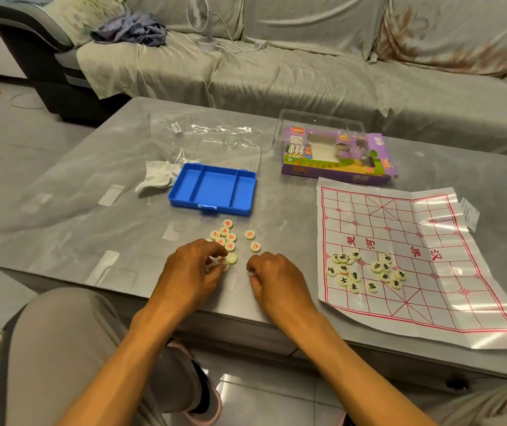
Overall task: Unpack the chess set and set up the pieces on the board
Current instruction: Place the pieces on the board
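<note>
Table [92, 179]: blue tray [212, 189] empty, pieces [227, 238] outside.

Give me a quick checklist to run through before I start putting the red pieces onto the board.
1. Board laid out flat: not ok, creased, its near edge overhangs the table.
2. Board free of loose pieces: not ok, the black pieces lie in a heap on its near-left part.
3. Red pieces out of the blue case: ok, case is empty, pieces lie on the table before it.
4. Red pieces all face up: not ok, at least one shows a blank face.
5. Hands free: cannot tell; left hand curls over red pieces, right hand is closed, contents hidden.
</note>
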A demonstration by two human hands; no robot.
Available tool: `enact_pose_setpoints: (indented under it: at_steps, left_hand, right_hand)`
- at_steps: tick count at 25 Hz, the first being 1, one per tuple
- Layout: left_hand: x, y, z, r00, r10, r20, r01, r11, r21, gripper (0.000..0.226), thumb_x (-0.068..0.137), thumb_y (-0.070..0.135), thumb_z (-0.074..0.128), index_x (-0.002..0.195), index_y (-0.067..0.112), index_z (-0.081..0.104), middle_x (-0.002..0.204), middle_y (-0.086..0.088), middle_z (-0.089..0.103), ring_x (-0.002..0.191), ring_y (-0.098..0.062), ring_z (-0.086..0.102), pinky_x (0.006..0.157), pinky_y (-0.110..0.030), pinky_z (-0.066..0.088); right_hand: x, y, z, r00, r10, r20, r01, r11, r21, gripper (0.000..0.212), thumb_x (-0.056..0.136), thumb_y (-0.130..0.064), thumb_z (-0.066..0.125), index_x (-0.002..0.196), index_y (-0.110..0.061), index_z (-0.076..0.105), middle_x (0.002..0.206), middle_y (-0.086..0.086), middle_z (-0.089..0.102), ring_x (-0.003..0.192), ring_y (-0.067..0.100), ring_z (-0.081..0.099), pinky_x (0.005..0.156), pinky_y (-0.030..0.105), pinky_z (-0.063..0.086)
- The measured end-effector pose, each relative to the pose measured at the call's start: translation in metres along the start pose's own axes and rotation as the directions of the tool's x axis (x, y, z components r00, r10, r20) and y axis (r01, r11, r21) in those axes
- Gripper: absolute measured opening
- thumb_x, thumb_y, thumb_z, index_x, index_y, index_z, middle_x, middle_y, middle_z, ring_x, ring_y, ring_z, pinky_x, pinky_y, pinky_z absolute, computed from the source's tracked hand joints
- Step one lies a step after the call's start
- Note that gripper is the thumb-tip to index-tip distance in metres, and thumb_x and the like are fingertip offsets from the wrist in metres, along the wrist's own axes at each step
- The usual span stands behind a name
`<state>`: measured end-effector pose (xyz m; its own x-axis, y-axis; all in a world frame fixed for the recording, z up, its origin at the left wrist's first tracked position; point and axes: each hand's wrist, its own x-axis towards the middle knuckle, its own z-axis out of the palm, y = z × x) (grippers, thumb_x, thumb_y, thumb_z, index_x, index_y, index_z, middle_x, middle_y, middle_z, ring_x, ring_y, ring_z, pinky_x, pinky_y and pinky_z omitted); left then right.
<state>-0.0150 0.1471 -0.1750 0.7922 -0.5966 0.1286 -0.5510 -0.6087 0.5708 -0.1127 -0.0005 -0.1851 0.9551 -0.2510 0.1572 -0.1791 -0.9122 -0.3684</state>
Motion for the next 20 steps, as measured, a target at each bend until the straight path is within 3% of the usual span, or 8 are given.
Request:
enact_pose_setpoints:
  at_steps: [5, 8, 11, 14, 16, 20]
  left_hand:
    - [-0.001, 0.002, 0.000, 1.000, 0.002, 0.017, -0.002, 1.000, -0.005, 0.019, 0.087, 0.032, 0.067, 0.106, 0.031, 0.066, 0.101, 0.011, 0.064, 0.080, -0.005, 0.057, 0.071, -0.014, 0.046]
    - [-0.001, 0.013, -0.003, 0.999, 0.000, 0.037, 0.002, 0.999, -0.053, 0.016, 0.087, 0.032, 0.067, 0.103, 0.032, 0.066, 0.096, 0.016, 0.060, 0.078, 0.000, 0.057, 0.066, -0.008, 0.044]
    - [0.024, 0.049, 0.014, 0.994, 0.092, 0.061, -0.084, 0.989, -0.125, 0.016, 0.087, 0.027, 0.067, 0.103, 0.029, 0.067, 0.097, 0.012, 0.063, 0.080, -0.003, 0.060, 0.072, -0.013, 0.050]
    - [0.074, 0.103, 0.060, 0.981, 0.147, 0.130, -0.128, 0.981, -0.143, 0.020, 0.089, 0.023, 0.066, 0.108, 0.023, 0.067, 0.106, 0.005, 0.066, 0.086, -0.006, 0.059, 0.079, -0.018, 0.050]
    - [0.109, 0.135, 0.095, 0.976, 0.148, 0.162, -0.124, 0.981, -0.148, 0.022, 0.089, 0.022, 0.065, 0.111, 0.021, 0.067, 0.112, 0.002, 0.066, 0.090, -0.009, 0.060, 0.081, -0.020, 0.050]
    - [0.152, 0.165, 0.136, 0.968, 0.138, 0.208, -0.115, 0.986, -0.122, 0.022, 0.090, 0.021, 0.065, 0.111, 0.019, 0.067, 0.111, -0.002, 0.068, 0.093, -0.014, 0.062, 0.081, -0.022, 0.050]
  right_hand:
    - [-0.001, 0.008, -0.003, 0.999, 0.035, -0.019, -0.033, 0.992, 0.119, 0.019, 0.095, -0.018, 0.056, 0.111, -0.016, 0.067, 0.107, 0.001, 0.067, 0.094, 0.015, 0.060, 0.077, 0.017, 0.042]
    - [0.003, 0.019, -0.025, 0.991, 0.131, -0.021, -0.118, 0.943, 0.311, 0.014, 0.090, -0.017, 0.064, 0.102, -0.016, 0.071, 0.097, -0.004, 0.069, 0.082, 0.005, 0.060, 0.075, 0.014, 0.046]
    - [0.023, 0.066, -0.059, 0.960, 0.269, -0.082, -0.225, 0.910, 0.347, 0.010, 0.086, -0.019, 0.069, 0.096, -0.018, 0.072, 0.089, -0.007, 0.068, 0.074, 0.001, 0.059, 0.069, 0.006, 0.043]
    - [0.040, 0.133, -0.091, 0.885, 0.447, -0.131, -0.384, 0.859, 0.340, 0.013, 0.086, -0.019, 0.069, 0.099, -0.017, 0.072, 0.097, -0.003, 0.070, 0.079, 0.005, 0.060, 0.072, 0.015, 0.048]
    - [0.045, 0.171, -0.101, 0.831, 0.540, -0.132, -0.472, 0.810, 0.348, 0.013, 0.086, -0.017, 0.069, 0.099, -0.016, 0.072, 0.101, -0.001, 0.070, 0.078, 0.004, 0.058, 0.069, 0.014, 0.045]
    - [0.054, 0.207, -0.098, 0.792, 0.601, -0.109, -0.524, 0.760, 0.385, 0.018, 0.086, -0.017, 0.070, 0.104, -0.013, 0.071, 0.106, 0.002, 0.070, 0.088, 0.010, 0.061, 0.083, 0.025, 0.052]
